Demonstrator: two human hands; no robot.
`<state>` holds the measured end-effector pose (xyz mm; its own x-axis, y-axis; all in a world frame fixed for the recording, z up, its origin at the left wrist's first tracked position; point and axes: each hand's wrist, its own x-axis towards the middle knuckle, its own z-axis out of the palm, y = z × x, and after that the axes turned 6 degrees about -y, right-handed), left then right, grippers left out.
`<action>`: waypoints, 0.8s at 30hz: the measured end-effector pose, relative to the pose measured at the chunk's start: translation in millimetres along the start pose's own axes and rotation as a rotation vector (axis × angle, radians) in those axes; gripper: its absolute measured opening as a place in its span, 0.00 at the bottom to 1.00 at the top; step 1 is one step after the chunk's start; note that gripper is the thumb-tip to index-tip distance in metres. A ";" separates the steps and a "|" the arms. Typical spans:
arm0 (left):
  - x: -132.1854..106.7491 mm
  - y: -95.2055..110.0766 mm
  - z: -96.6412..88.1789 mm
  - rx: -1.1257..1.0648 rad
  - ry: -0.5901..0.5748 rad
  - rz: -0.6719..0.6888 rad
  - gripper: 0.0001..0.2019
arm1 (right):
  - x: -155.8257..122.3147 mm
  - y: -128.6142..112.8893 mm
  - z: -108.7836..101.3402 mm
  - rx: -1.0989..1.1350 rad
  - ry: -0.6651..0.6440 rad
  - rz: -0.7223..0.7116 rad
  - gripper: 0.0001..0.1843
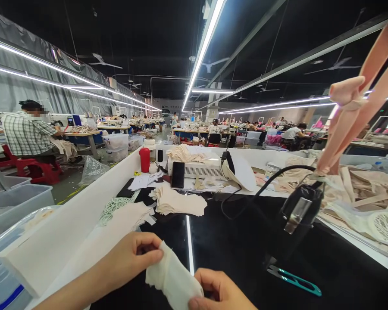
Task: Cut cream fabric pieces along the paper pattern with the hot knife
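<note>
My left hand (129, 258) and my right hand (218, 292) pinch a small folded piece of cream fabric (173, 277) between them at the bottom of the view, just above the glossy black worktable (233, 245). The left thumb and fingers close on its upper left corner. The right hand grips its lower right edge. A stack of similar cream fabric pieces (177, 201) lies further back on the table, and more pieces (129, 217) lie to the left.
Teal thread snips (294, 280) lie right of my hands. A black tool with a cable (299, 211) stands mid-right. A phone (177, 174), a red cup (144, 159) and a white box (200, 168) sit behind. Peach straps (352, 116) hang at right. Other workers sit at distant tables.
</note>
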<state>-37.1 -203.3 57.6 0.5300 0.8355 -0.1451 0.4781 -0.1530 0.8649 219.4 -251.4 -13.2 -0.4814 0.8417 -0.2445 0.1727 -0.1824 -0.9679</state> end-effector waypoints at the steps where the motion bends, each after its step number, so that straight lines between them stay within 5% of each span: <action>1: 7.3 -2.0 -5.8 -0.004 0.001 0.013 0.16 | 5.0 -5.6 -4.1 0.014 0.003 0.020 0.24; 4: 34.9 2.8 -27.7 0.046 0.044 0.036 0.18 | 22.9 -25.8 -20.0 0.016 0.095 0.031 0.26; 10: 105.5 30.2 -78.4 0.156 0.230 0.224 0.19 | 83.9 -66.9 -72.5 -0.133 0.522 -0.301 0.19; 14: 141.0 18.1 -92.7 0.296 0.329 0.356 0.17 | 124.4 -69.4 -105.4 -0.360 0.769 -0.478 0.12; 24: 153.7 -53.0 -77.9 0.590 0.155 0.366 0.14 | 149.0 -14.0 -117.5 -0.862 0.662 -0.440 0.11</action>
<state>-35.5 -25.6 26.9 0.6445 0.7345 0.2125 0.6112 -0.6619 0.4339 246.2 -63.7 -29.3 -0.1480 0.8928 0.4254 0.7503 0.3816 -0.5399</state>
